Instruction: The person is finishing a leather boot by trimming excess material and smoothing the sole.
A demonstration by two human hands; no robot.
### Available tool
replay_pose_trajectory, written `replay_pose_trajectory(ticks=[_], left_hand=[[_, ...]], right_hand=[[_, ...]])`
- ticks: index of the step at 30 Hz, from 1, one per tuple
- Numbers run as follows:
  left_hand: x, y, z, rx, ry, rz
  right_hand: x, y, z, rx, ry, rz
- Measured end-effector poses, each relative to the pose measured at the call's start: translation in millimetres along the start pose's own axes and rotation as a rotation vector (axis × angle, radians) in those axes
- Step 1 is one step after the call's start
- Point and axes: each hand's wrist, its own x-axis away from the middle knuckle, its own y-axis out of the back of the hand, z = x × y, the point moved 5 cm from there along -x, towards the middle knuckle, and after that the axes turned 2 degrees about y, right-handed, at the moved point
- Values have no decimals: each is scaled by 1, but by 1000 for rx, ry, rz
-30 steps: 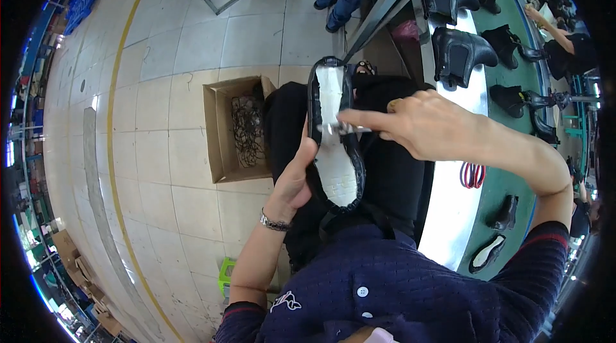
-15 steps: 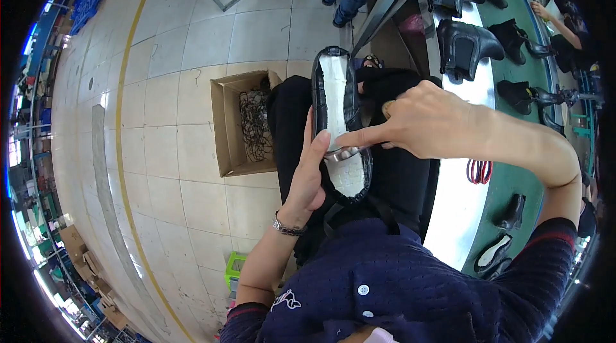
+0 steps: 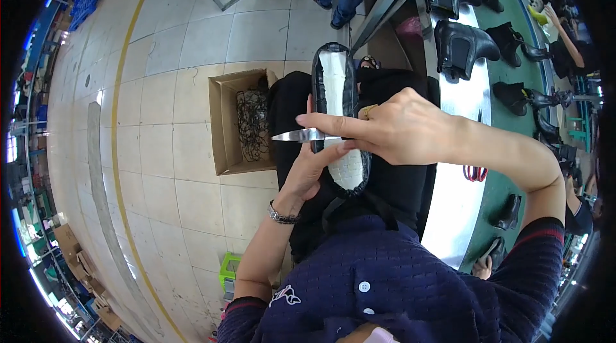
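A black shoe (image 3: 335,83) lies bottom up over my lap, its pale sole facing me and gathered black upper edges around it. My left hand (image 3: 303,175) is closed on the shoe's left side near the middle. Across the shoe's middle reaches my right hand (image 3: 405,126), fingers closed on a shiny pointed metal blade (image 3: 290,136). The blade points left, past the shoe's edge, above my left hand. Its handle is hidden in my fingers, so I cannot tell the exact tool.
On the left stands an open cardboard box (image 3: 221,166) holding dark stringy scraps. To the right runs a metal ledge (image 3: 452,214) beside a green belt (image 3: 481,198) carrying black boots (image 3: 463,44). Red-handled scissors (image 3: 475,173) lie there. Another person's hand (image 3: 482,269) touches a shoe.
My right hand has turned and moved slightly left, so the blade now sticks out left across the shoe. Another person's hand has appeared at a shoe on the lower right.
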Motion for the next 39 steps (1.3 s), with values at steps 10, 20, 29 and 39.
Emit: replay_pose_trajectory(ticks=[10,20,29,39], left_hand=[[19,-10,17,-150,70,97],[13,-13,21,-183,35,134],[10,4,30,-335,66,138],[8,28,45,-270,63,210]], right_hand=[[10,-18,15,127,22,71],[16,-26,0,117,-142,99],[31,-39,25,109,-67,48],[31,-30,30,117,-91,7]])
